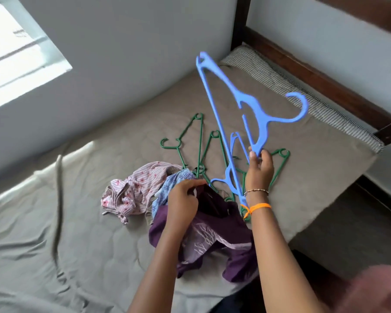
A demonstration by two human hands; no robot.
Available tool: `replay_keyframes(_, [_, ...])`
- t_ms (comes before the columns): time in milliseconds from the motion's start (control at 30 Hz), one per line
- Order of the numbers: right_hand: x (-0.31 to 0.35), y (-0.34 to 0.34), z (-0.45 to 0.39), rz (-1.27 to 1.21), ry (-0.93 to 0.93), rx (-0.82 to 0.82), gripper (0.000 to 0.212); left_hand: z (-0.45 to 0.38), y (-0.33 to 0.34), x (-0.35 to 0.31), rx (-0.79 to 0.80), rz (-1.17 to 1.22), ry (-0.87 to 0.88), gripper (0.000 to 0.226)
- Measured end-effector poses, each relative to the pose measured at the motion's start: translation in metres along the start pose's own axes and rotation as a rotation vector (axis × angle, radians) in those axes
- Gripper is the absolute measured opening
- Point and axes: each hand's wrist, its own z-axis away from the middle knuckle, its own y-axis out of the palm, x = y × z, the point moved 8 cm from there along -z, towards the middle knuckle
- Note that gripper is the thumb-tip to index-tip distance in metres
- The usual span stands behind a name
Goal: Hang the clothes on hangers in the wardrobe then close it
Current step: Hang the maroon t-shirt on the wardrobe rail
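My right hand (259,168) pinches one end of a blue plastic hanger (253,107) and holds it raised over the bed, hook pointing right. My left hand (182,199) grips the neck edge of a purple garment (212,236) that lies on the bed. A second blue hanger (231,170) and several green hangers (199,143) lie flat on the sheet behind the clothes. A pink striped floral garment (133,190) and a blue patterned one (167,188) are bunched to the left of my left hand.
The bed's grey-brown sheet (77,222) spreads out to the left, creased. A striped mattress edge (280,80) and a dark wooden bed frame (314,73) run along the far right. A white wall (122,53) stands behind. The wardrobe is out of view.
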Motion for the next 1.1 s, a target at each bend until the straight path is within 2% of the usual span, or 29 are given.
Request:
replay_keyframes(100, [0.046, -0.001, 0.030, -0.444, 0.079, 0.105, 0.019, 0.009, -0.020, -0.007, 0.031, 0.036, 0.017, 0.053])
replay_keyframes(200, [0.078, -0.001, 0.055, -0.741, 0.135, 0.111, 0.028, 0.019, -0.040, -0.025, 0.041, 0.039, 0.106, 0.047])
replay_keyframes(367, [0.096, 0.003, 0.095, -0.869, 0.163, 0.136, 0.034, 0.039, -0.074, -0.061, 0.076, 0.050, 0.270, 0.061])
replay_keyframes(500, [0.081, -0.004, 0.116, -0.727, 0.122, 0.172, 0.027, 0.053, -0.105, -0.087, 0.030, 0.112, 0.376, 0.064])
replay_keyframes(600, [0.058, -0.017, 0.128, -0.666, 0.196, 0.159, 0.026, 0.061, -0.130, -0.098, -0.008, 0.262, 0.438, 0.065])
replay_keyframes(767, [0.082, -0.015, 0.137, -0.654, 0.148, 0.225, 0.016, 0.076, -0.129, -0.099, 0.099, 0.334, 0.311, 0.061])
replay_keyframes(833, [0.091, -0.021, 0.136, -0.442, 0.064, 0.189, 0.017, 0.082, -0.132, -0.096, 0.087, 0.388, 0.263, 0.055])
replay_keyframes(900, [0.095, -0.038, 0.131, -0.170, -0.075, 0.127, 0.039, 0.080, -0.143, -0.087, 0.046, 0.489, 0.170, 0.040])
replay_keyframes(967, [0.091, -0.059, 0.124, 0.050, -0.154, 0.076, 0.053, 0.071, -0.151, -0.067, 0.066, 0.695, 0.000, 0.028])
replay_keyframes(1033, [0.083, -0.075, 0.115, 0.266, -0.169, 0.059, 0.048, 0.062, -0.148, -0.045, 0.139, 0.802, -0.146, 0.049])
replay_keyframes(1067, [0.081, -0.081, 0.112, 0.358, -0.165, 0.051, 0.040, 0.060, -0.149, -0.039, 0.142, 0.752, -0.155, 0.063])
replay_keyframes(1100, [0.081, -0.086, 0.110, 0.437, -0.164, 0.027, 0.031, 0.059, -0.148, -0.035, 0.136, 0.693, -0.147, 0.066])
